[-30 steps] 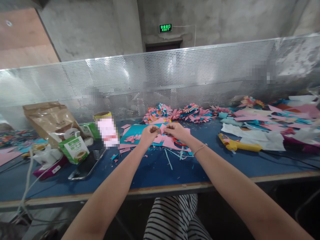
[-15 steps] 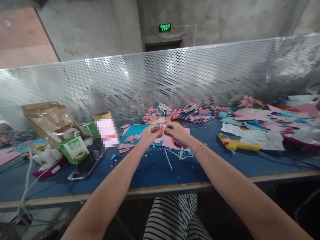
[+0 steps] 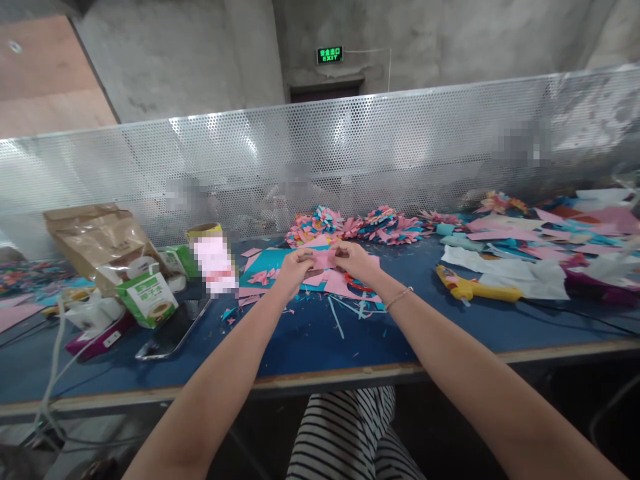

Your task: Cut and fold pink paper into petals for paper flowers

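Between my hands is a small piece of pink paper, held spread out above the worktop. My left hand pinches its left edge, and my right hand grips the right edge. Beneath them lies a blue paper sheet with small pink cut pieces on it. Red-handled scissors lie partly hidden below my right hand. Thin paper strips are scattered nearer the table's front edge.
Behind the sheet are pink and blue paper flowers against a perforated metal screen. A yellow glue gun with a cord lies at right, near paper scraps. At left are a phone, a green-white box and a brown bag.
My hands have moved apart, the left one going left. The pink paper, bunched between my fingers before, is now stretched out flat between them.
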Demonstrator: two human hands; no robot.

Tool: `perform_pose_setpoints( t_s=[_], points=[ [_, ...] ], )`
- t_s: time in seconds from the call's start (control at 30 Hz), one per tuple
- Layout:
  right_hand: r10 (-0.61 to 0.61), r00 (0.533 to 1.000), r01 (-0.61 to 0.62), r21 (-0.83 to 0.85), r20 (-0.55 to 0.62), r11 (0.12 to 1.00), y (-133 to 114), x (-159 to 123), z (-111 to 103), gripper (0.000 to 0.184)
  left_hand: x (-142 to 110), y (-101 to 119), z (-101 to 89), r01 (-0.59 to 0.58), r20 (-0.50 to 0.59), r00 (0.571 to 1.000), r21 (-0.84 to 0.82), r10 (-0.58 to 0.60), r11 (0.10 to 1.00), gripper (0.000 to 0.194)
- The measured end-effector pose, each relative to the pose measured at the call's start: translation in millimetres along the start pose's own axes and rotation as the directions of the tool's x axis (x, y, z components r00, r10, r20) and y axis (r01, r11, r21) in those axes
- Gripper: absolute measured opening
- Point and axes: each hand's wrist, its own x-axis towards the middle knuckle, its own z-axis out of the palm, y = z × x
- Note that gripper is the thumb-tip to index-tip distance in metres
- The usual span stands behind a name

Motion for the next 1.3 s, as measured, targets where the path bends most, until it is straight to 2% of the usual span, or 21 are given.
perform_pose_setpoints(
  t_s=[0.27,0.4,0.47,0.63,0.8,0.93,1.13,1.23,1.3],
  points=[
    [-0.157,0.984,0.145,-0.139,-0.081,0.98,0.4,0.6,-4.9,0.02,0.9,1.5,-2.4,-0.033,0.022,0.999,0.071,0.032,0.997,0.008],
    [-0.227,0.962,0.185,-0.254,-0.15,0.949,-2.5,-1.5,-4.6,0.021,0.0,0.6,-2.4,-0.109,0.053,0.993,0.127,0.104,0.986,0.019],
    [-0.266,0.953,0.217,-0.281,-0.147,0.935,-4.5,-3.0,-3.9,0.021,0.1,-0.1,-2.1,-0.128,0.054,0.991,0.118,0.122,0.985,0.027],
    [-0.37,0.92,0.322,-0.285,-0.132,0.903,-10.9,-6.9,-2.4,0.02,0.8,-1.8,-1.4,-0.147,0.025,0.989,0.101,0.145,0.984,0.028],
    [-0.409,0.899,0.363,-0.256,-0.154,0.896,-14.5,-9.1,-1.1,0.023,2.0,-4.3,-0.7,-0.266,0.003,0.963,0.181,0.269,0.947,0.022],
    [-0.447,0.878,0.412,-0.205,-0.172,0.888,-14.8,-10.3,0.2,0.017,4.3,-6.1,0.4,-0.319,-0.04,0.943,0.162,0.33,0.934,0.02],
    [-0.469,0.859,0.428,-0.215,-0.206,0.878,-16.5,-11.5,1.8,0.011,2.7,-3.8,3.2,-0.339,-0.045,0.938,0.102,0.345,0.935,0.019],
    [-0.505,0.836,0.462,-0.221,-0.213,0.859,-17.7,-11.5,2.3,0.012,-0.3,-1.2,5.6,-0.345,-0.035,0.937,0.066,0.347,0.936,0.017],
    [-0.501,0.838,0.461,-0.214,-0.217,0.862,-18.4,-11.4,2.7,0.015,-2.2,0.7,7.2,-0.336,-0.022,0.941,0.034,0.337,0.941,0.016]
  ],
)
